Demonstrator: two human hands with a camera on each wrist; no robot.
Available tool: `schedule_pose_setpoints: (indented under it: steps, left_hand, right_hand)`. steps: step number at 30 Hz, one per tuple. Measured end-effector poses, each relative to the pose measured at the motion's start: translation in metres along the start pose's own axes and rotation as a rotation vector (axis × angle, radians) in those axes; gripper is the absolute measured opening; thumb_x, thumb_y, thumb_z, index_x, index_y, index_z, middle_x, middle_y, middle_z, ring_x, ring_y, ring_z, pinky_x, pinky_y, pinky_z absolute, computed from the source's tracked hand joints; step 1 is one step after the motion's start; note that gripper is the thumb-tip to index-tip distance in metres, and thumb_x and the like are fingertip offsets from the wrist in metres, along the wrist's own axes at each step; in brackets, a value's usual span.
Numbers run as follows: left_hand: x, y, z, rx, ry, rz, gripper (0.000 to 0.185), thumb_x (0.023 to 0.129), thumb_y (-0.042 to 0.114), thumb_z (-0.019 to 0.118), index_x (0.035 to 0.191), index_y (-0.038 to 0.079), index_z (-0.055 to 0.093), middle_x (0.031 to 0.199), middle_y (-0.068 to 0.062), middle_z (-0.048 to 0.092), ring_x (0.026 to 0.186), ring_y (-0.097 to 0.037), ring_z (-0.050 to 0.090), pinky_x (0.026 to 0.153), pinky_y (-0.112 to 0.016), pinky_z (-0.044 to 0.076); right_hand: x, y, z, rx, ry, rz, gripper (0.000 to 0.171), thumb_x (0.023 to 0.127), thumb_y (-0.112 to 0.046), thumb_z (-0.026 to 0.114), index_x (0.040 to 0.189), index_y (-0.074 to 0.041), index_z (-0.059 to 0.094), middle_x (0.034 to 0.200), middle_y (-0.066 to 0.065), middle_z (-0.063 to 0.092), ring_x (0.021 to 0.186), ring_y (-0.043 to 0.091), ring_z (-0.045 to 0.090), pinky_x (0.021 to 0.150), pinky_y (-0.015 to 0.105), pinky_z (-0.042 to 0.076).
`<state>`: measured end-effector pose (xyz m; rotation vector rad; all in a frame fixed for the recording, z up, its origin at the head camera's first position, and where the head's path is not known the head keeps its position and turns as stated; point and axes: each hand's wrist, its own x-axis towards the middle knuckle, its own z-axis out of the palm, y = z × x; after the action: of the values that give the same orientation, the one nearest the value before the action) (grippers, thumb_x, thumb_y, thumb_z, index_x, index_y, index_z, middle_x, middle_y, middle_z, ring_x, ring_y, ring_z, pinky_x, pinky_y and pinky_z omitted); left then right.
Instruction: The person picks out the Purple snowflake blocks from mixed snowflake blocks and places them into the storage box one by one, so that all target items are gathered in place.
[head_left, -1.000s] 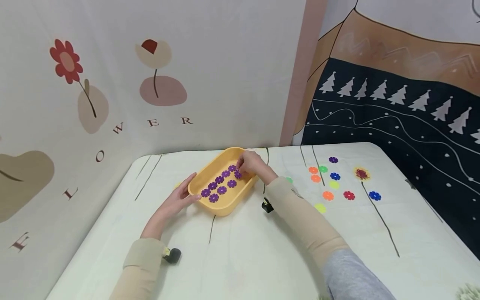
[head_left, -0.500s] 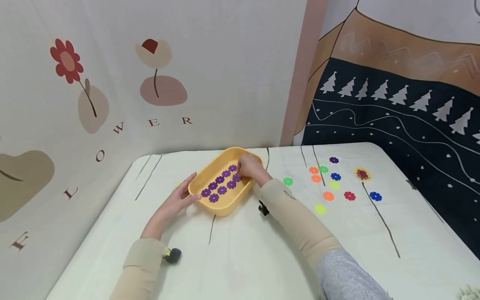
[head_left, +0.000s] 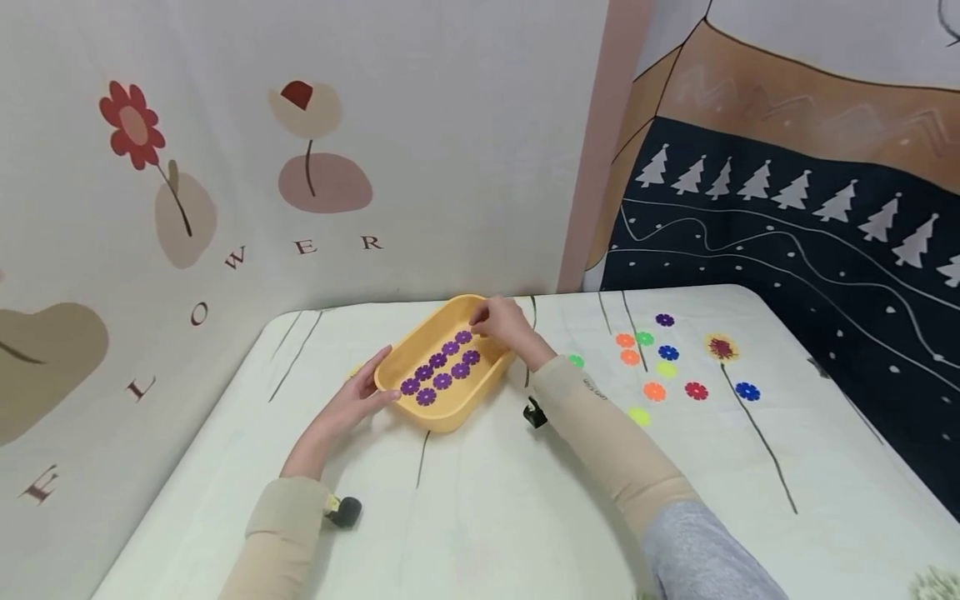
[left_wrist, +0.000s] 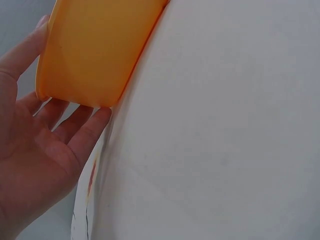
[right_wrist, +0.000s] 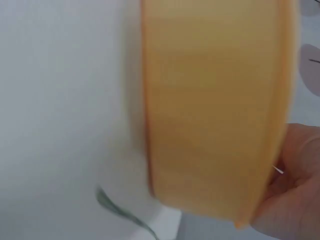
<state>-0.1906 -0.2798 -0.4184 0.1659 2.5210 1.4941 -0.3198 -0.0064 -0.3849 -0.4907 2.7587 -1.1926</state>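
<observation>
A yellow plastic bin (head_left: 450,418) lies slantwise on the table, with two rows of purple flower-shaped discs (head_left: 438,361) on its floor. My left hand (head_left: 356,400) holds the bin's near left end. In the left wrist view, the thumb is at the rim and the fingertips (left_wrist: 104,113) touch the end wall from outside. My right hand (head_left: 501,323) reaches over the far right end, bent fingers down inside, close beyond the rows. The right wrist view shows that hand (right_wrist: 297,192) behind the bin wall; I cannot tell whether its hidden fingertips hold a disc.
Several loose flower discs in mixed colours lie on the right of the table, among them a red disc (head_left: 696,391) and a blue disc (head_left: 747,392). A green disc (head_left: 576,361) sits beside the right sleeve. Printed cloth walls stand behind the table.
The right hand dipped to the nearer row and has risen back toward the bin's far end. That row's last purple disc has shifted slightly nearer. The left hand and bin stay put.
</observation>
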Motion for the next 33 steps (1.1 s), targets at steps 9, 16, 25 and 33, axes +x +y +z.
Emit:
schedule_pose_setpoints:
  steps: [9,16,25,33]
  left_hand:
    - [0.002,0.0,0.0,0.019,0.003,-0.001,0.084,0.098,0.026,0.063,0.162,0.025,0.009,0.167,-0.018,0.017,0.151,-0.041,0.026,0.121,-0.056,0.028]
    - [0.003,0.0,0.0,0.027,0.002,0.01,0.084,0.098,0.026,0.063,0.162,0.023,0.009,0.166,-0.019,0.019,0.15,-0.041,0.029,0.121,-0.055,0.029]
    - [0.001,-0.003,0.001,0.03,0.011,-0.017,0.085,0.098,0.028,0.064,0.162,0.023,0.009,0.167,-0.017,0.017,0.151,-0.04,0.025,0.122,-0.056,0.027]
    - [0.002,-0.002,0.0,0.037,0.01,-0.015,0.085,0.098,0.029,0.064,0.162,0.023,0.009,0.166,-0.018,0.018,0.15,-0.041,0.027,0.121,-0.056,0.028]
  right_hand:
    - [-0.003,0.021,-0.053,0.099,0.124,0.001,0.02,0.094,-0.011,0.069,0.111,-0.002,0.071,0.111,0.014,0.072,0.102,0.027,0.068,0.088,0.033,0.061]
    - [-0.013,0.061,-0.097,0.078,0.25,0.033,0.024,0.093,-0.013,0.069,0.116,-0.004,0.071,0.116,0.016,0.073,0.109,0.03,0.068,0.094,0.042,0.058]
    - [-0.034,0.116,-0.133,0.023,0.41,0.16,0.03,0.095,-0.015,0.066,0.122,-0.002,0.068,0.124,0.018,0.07,0.115,0.033,0.066,0.1,0.046,0.055]
    - [-0.056,0.155,-0.159,0.066,0.474,0.289,0.033,0.098,-0.017,0.064,0.127,-0.001,0.065,0.132,0.02,0.065,0.121,0.036,0.061,0.105,0.048,0.051]
